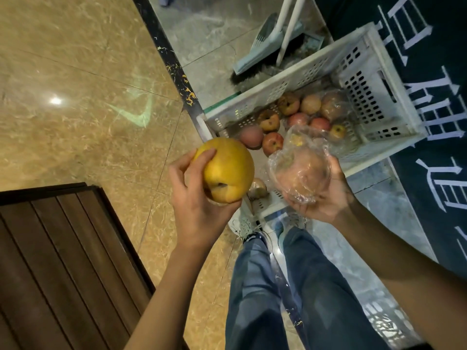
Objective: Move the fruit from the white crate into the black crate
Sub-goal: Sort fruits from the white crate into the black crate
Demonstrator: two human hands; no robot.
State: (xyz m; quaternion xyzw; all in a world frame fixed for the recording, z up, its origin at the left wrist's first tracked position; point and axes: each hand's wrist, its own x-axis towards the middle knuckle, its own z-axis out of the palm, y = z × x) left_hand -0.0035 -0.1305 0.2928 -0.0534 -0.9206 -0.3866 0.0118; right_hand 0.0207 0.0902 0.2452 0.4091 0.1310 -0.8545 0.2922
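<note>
While left hand (194,198) grips yellow fruit (227,170), right hand (321,195) holds bagged fruit (300,173) above white crate (285,79)

I see the white perforated plastic crate (316,72) ahead-right, loose round fruit (290,117) inside, grey plastic dustpan (262,44) behind it.

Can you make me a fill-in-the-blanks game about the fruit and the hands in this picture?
1. The left hand holds one big ____ fruit.
2. The fruit in the right hand is wrapped in clear ____.
3. The reddish fruit left on the floor lies inside the ____ crate.
4. Behind that crate stands a dustpan beside a ____.

Missing words: yellow; plastic; white; broom
</note>
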